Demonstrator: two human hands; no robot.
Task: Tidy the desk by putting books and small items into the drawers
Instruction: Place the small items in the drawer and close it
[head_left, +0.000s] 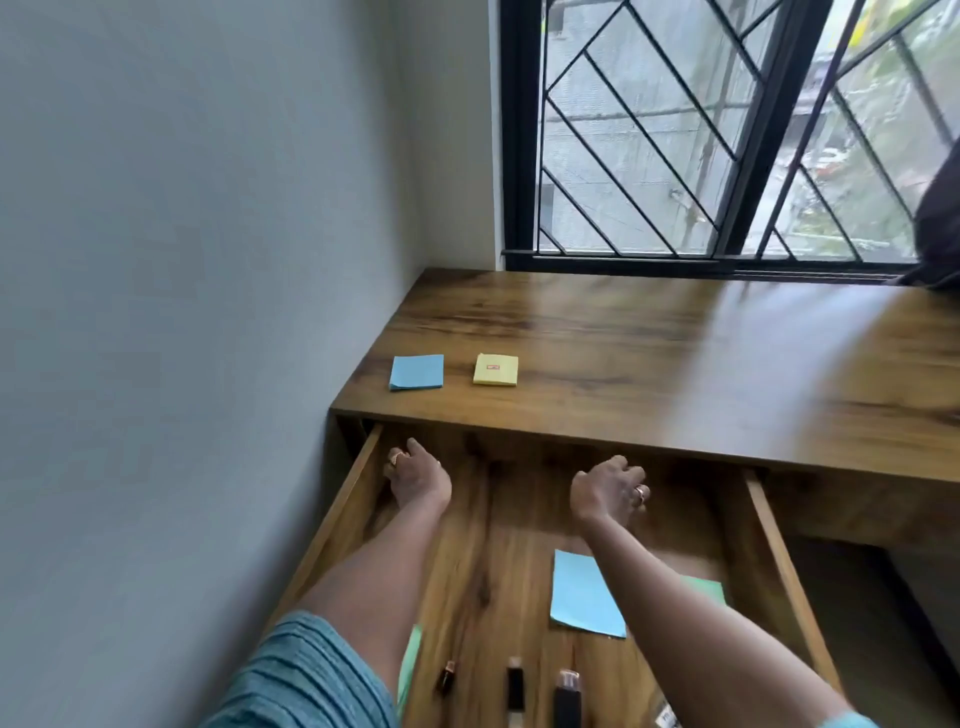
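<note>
A person reaches with both bare arms into the open drawer (769, 540) of a wooden desk (649, 364) set in a corner below a barred window (701, 130). The only marking on the desktop is a small red label on the yellow sticky-note pad (496, 369), too small to read. A scrap of white print at the drawer's front edge is also illegible.

The left hand (415, 475) is stretched to the drawer's back left corner, thumb up, a ring on one finger, its fingers bent down into the shadow. The right hand (610, 491) is near the middle of the back, knuckles up, ring showing, fingers curled under. Whether either hand grips anything cannot be told, as the fingertips are hidden.

On the desktop near the front left edge, a blue sticky-note pad (416, 372) lies flat just beside the yellow one, the two apart. Inside the drawer lie a light blue sheet (584, 595) and a green sheet (706, 590) partly under the right forearm. Another green sheet (410, 660) lies by the left arm, and three small dark items (515, 686) — blurred — lie along the front.
</note>
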